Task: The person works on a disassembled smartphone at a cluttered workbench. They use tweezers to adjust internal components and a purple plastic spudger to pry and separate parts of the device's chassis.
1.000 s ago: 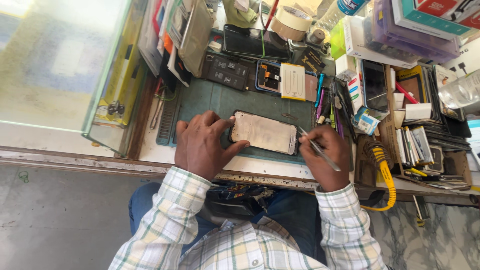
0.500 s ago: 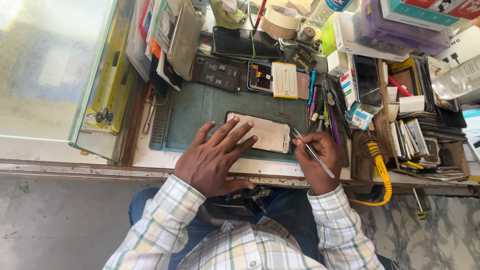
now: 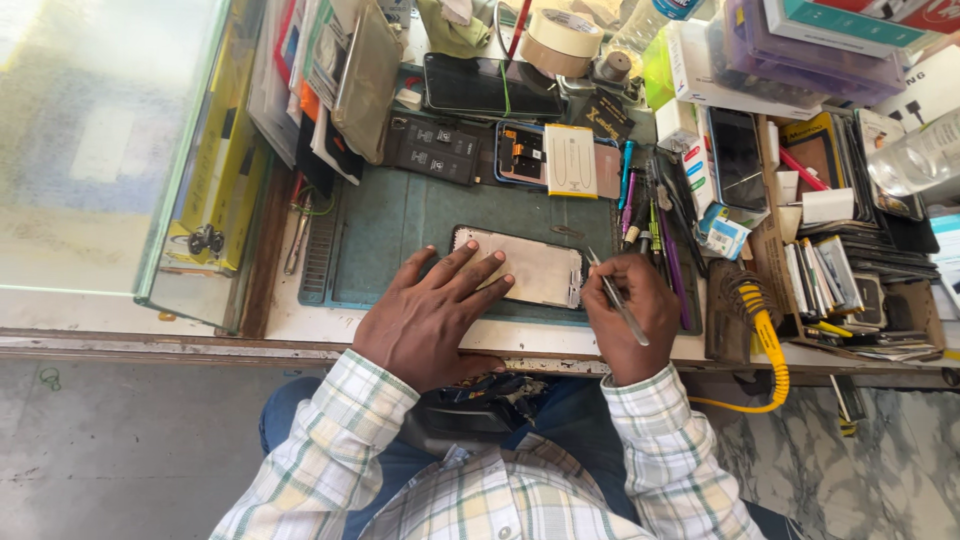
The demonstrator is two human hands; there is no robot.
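left hand (image 3: 432, 318) covering phone panel (image 3: 535, 272), edge hidden

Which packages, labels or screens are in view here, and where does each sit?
Phone panel: pale rectangle on the green mat, under the left hand.
Dark phone screen: black rectangle, top centre.
Second phone: black, upright, right of centre.
Teal box: top right.
Purple plastic case: beneath the teal box.

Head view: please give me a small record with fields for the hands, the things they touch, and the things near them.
left hand: left hand lies flat, fingers spread, on the phone panel
right hand: right hand holds tweezers, tips near the panel's right edge
surface: green work mat
behind the panel: opened phone; dark phone
right side: tape roll; yellow coiled cable
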